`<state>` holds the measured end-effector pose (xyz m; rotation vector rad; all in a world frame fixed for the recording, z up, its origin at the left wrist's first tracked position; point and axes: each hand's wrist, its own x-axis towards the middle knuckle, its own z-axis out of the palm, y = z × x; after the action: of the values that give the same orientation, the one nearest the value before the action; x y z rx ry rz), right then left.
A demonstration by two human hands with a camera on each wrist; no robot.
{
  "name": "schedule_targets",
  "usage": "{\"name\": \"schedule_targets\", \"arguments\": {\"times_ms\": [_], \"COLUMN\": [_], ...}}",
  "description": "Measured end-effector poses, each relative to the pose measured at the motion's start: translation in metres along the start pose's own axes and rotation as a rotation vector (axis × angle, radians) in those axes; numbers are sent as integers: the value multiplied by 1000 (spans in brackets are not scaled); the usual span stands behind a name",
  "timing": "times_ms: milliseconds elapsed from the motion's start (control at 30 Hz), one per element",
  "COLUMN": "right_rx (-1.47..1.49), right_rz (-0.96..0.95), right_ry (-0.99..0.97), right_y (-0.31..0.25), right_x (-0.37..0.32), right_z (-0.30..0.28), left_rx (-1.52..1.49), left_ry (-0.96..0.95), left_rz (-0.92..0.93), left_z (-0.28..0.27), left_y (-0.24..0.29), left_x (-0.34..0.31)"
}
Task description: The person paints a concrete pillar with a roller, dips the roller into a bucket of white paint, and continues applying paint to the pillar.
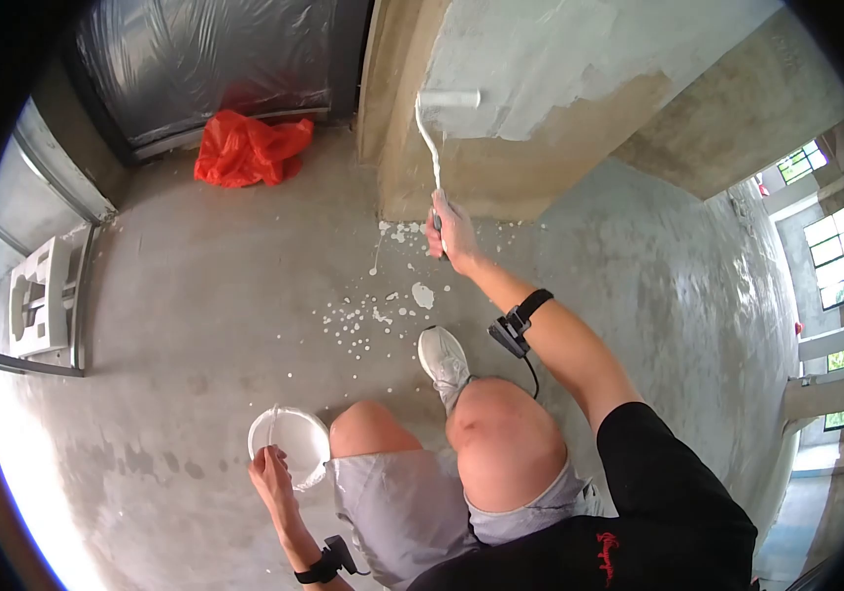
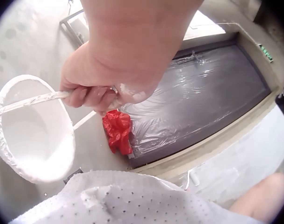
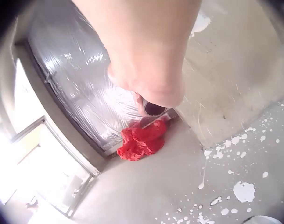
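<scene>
My right hand (image 1: 454, 232) grips the dark handle of a paint roller (image 1: 450, 98), its white-smeared frame reaching up to the wall. The roller's sleeve lies against the partly painted wall (image 1: 530, 59), near the lower left of the white coat. In the right wrist view the forearm hides most of the roller, leaving only the dark handle end (image 3: 155, 109). Low at the left, my left hand (image 1: 272, 478) holds the wire handle (image 2: 34, 101) of a white paint bucket (image 2: 36, 135). The bucket tilts beside the left knee, its rim and inside coated with white paint.
White paint splashes (image 1: 423, 295) dot the concrete floor below the wall. A crumpled red plastic bag (image 1: 250, 150) lies by the plastic-covered door (image 1: 215, 59). A pale block (image 1: 40, 295) stands inside a metal frame at the left. My shoe (image 1: 444, 357) is near the splashes.
</scene>
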<state>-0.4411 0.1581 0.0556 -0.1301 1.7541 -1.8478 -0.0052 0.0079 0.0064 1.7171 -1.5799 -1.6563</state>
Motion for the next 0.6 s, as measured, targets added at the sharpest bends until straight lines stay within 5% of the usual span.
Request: {"name": "schedule_targets", "arguments": {"times_ms": [367, 600], "right_rx": [134, 37], "right_rz": [-278, -88], "right_ry": [-161, -135], "right_y": [-121, -30], "right_x": [20, 22], "right_z": [34, -4], "left_rx": [-32, -37], "left_ry": [-29, 7], "left_rz": [1, -40], "left_z": [0, 0], "left_y": [2, 0], "left_x": [-4, -3]}}
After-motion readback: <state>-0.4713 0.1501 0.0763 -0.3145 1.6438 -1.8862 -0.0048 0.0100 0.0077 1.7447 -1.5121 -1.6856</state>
